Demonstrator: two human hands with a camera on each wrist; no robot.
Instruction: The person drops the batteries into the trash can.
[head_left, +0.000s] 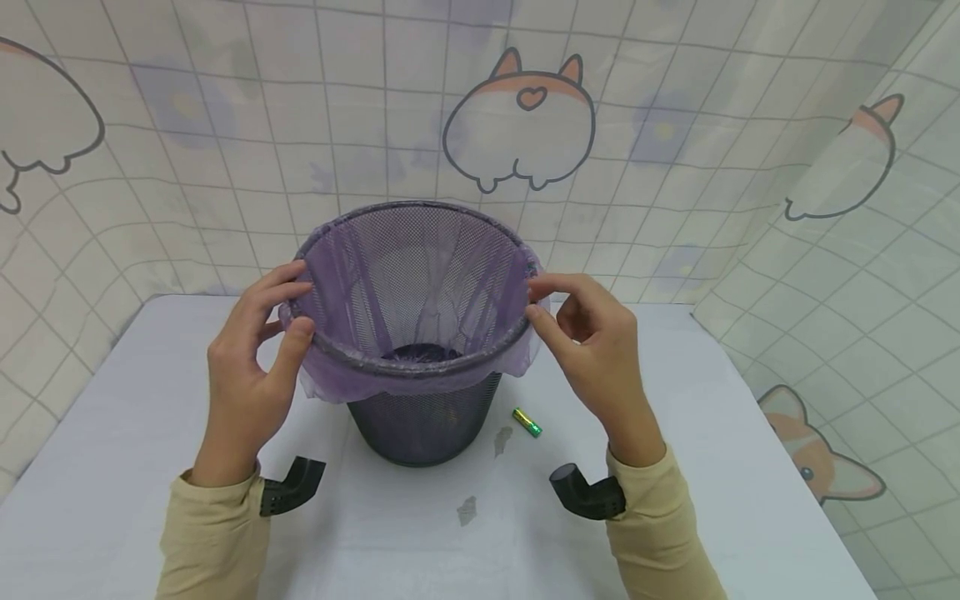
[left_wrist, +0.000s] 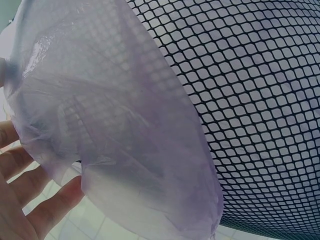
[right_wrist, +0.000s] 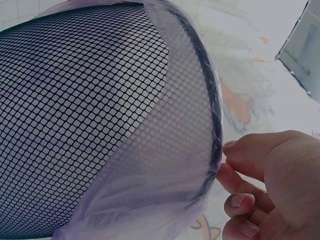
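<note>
A black mesh wastebasket (head_left: 423, 429) has a thin purple trash bag (head_left: 360, 387) lining it, folded out over its rim. At the left of the rim, my left hand (head_left: 251, 367) holds the bag, two fingertips over the edge and the thumb lower at the front. Its other fingers lie outside, by the loose flap in the left wrist view. Across from it, my right hand (head_left: 592, 342) pinches the bag at the rim between thumb and forefinger. In the right wrist view, the remaining fingers of the right hand (right_wrist: 270, 185) are bent below the pinch.
A green battery (head_left: 527, 422) lies on the white tabletop (head_left: 390, 533), right of the basket's base. Two grey patches mark the cloth nearby. Behind stands a tile-patterned curtain (head_left: 360, 108) with cartoon corgis. Each wrist carries a small black camera.
</note>
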